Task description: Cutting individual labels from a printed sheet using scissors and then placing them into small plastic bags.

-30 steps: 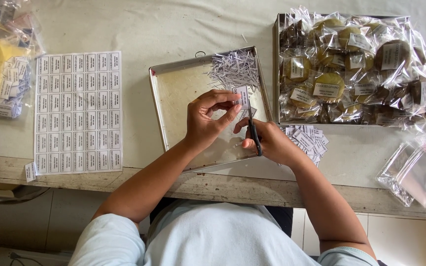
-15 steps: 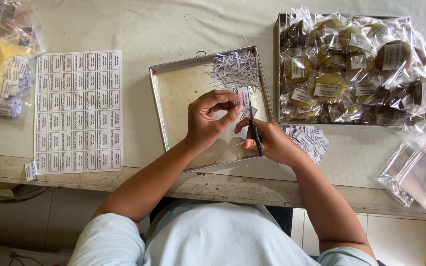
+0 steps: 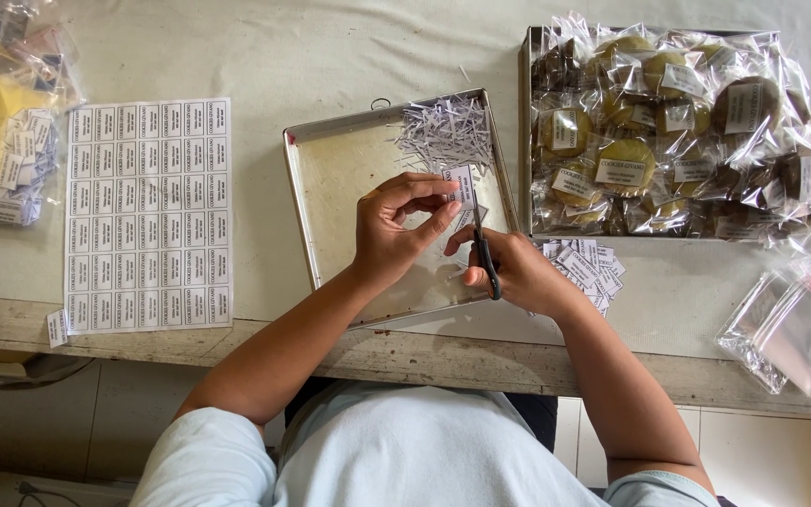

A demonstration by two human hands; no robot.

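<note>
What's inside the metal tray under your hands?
The metal tray holds a pile of paper trimmings in its far corner; otherwise it shows bare metal. The left hand and right hand hide the near-right part.

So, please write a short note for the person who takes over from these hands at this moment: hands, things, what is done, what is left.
Left hand: pinches a small paper label over the metal tray.
Right hand: holds scissors, blades at the label.
Done: paper trimmings piled in the tray's far corner; cut labels stacked beside the right hand; wrapped cookies on the right already labelled.
Left: the uncut label sheet on the left; empty clear bags at far right.
</note>
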